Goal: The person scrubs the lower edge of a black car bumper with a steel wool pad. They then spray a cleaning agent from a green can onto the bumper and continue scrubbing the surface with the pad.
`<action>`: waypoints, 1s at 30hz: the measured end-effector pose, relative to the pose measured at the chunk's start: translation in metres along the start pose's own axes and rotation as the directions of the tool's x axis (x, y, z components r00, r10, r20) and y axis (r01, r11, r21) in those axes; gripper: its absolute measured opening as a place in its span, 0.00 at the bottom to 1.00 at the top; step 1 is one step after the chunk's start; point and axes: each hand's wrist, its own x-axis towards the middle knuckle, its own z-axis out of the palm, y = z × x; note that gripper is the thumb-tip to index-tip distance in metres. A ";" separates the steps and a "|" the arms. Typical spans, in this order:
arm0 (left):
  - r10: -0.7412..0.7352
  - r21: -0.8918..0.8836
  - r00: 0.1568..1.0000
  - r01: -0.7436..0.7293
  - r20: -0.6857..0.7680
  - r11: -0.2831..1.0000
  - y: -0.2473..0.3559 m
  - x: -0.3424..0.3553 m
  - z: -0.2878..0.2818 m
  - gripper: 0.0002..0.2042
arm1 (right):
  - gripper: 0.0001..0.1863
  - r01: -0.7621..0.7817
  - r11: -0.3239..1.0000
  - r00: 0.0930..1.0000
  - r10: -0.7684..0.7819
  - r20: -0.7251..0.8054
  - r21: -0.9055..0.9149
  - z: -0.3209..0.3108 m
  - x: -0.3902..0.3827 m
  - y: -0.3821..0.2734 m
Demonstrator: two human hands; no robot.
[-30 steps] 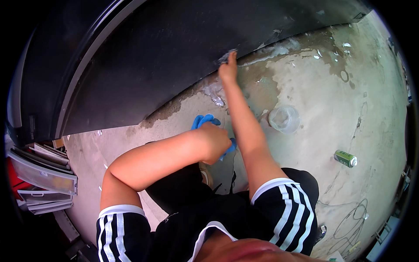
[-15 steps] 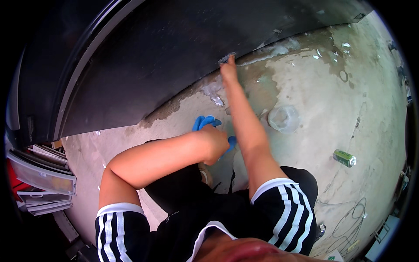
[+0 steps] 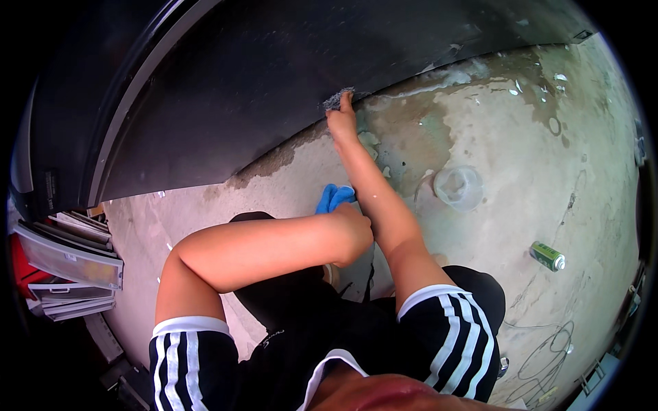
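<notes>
My right hand (image 3: 340, 123) reaches forward and presses a small grey scrub pad (image 3: 337, 100) against the lower edge of a large black curved panel (image 3: 274, 89), which looks like vehicle bodywork. My left hand (image 3: 353, 233) is bent in under my right forearm and closed on a blue cloth (image 3: 334, 197), of which only the upper part shows. Wet, foamy patches (image 3: 439, 130) cover the concrete floor beside the pad.
A clear plastic container (image 3: 458, 187) stands on the wet concrete to the right of my arm. A green can (image 3: 547, 256) lies further right. Thin wire loops (image 3: 548, 349) sit at lower right. Stacked flat trays and papers (image 3: 65, 264) are at the left.
My right hand with the pad has slid a little left along the panel's lower edge. My left hand has stayed in place on the blue cloth.
</notes>
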 end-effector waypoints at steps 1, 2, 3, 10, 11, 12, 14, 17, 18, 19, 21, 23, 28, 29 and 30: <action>0.008 0.019 1.000 -0.008 0.005 1.000 0.003 0.002 -0.001 0.19 | 0.38 0.026 0.998 1.000 -0.026 -0.010 0.048 -0.008 0.012 0.012; 0.014 0.038 1.000 -0.015 0.011 0.999 0.006 0.005 -0.002 0.19 | 0.38 0.054 0.994 0.998 -0.052 -0.020 0.097 -0.019 0.033 0.030; 0.011 0.042 1.000 -0.011 0.018 0.999 0.006 0.007 0.000 0.19 | 0.38 0.075 0.986 0.997 -0.073 -0.014 0.149 -0.023 0.039 0.031; 0.026 0.050 0.999 -0.029 0.045 0.998 0.002 0.003 0.007 0.18 | 0.39 -0.007 0.997 1.000 0.006 0.011 0.078 0.005 0.001 0.002; 0.022 0.042 0.999 -0.023 0.041 0.999 0.002 0.002 0.008 0.18 | 0.40 -0.052 0.987 0.998 0.045 0.053 0.150 0.002 -0.003 -0.006; 0.022 0.044 0.999 -0.024 0.033 0.999 0.004 0.003 0.008 0.18 | 0.41 -0.017 0.986 0.999 0.011 0.032 0.168 -0.009 0.008 0.001; 0.036 0.068 0.999 -0.036 -0.005 0.997 0.007 0.003 0.007 0.17 | 0.42 0.056 0.977 0.998 -0.056 -0.006 0.204 -0.031 0.036 0.018; 0.038 0.095 0.999 -0.040 0.029 0.995 0.003 0.003 0.010 0.17 | 0.43 0.062 0.986 0.998 -0.059 -0.024 0.156 -0.020 0.020 0.000; 0.043 0.108 0.998 -0.048 0.055 0.993 0.002 0.004 0.010 0.17 | 0.43 0.085 0.990 0.996 -0.082 -0.031 0.112 -0.012 0.012 -0.003; 0.038 0.129 0.998 -0.043 0.040 0.991 0.000 0.008 0.016 0.17 | 0.44 0.087 0.995 0.996 -0.087 -0.003 0.050 -0.002 0.000 -0.004; 0.041 0.167 0.999 -0.043 0.011 0.985 -0.001 0.013 0.024 0.17 | 0.44 0.071 0.994 0.997 -0.073 0.026 0.077 -0.001 0.000 -0.005; 0.059 0.104 0.998 -0.059 0.009 0.993 0.002 0.010 0.012 0.18 | 0.43 0.101 0.990 0.994 -0.105 0.032 0.102 -0.016 0.014 0.005; 0.070 0.099 0.998 -0.070 -0.003 0.993 0.004 0.003 0.002 0.18 | 0.43 0.041 0.986 0.994 -0.057 0.095 0.162 -0.022 0.018 0.002; 0.072 0.103 0.997 -0.072 0.007 0.992 0.002 0.002 0.002 0.18 | 0.43 0.052 0.994 0.996 -0.058 0.064 0.096 -0.013 0.009 -0.007; 0.081 0.102 0.997 -0.082 0.017 0.991 0.003 0.003 0.003 0.18 | 0.43 0.073 0.993 0.996 -0.078 0.050 0.087 -0.013 0.007 -0.008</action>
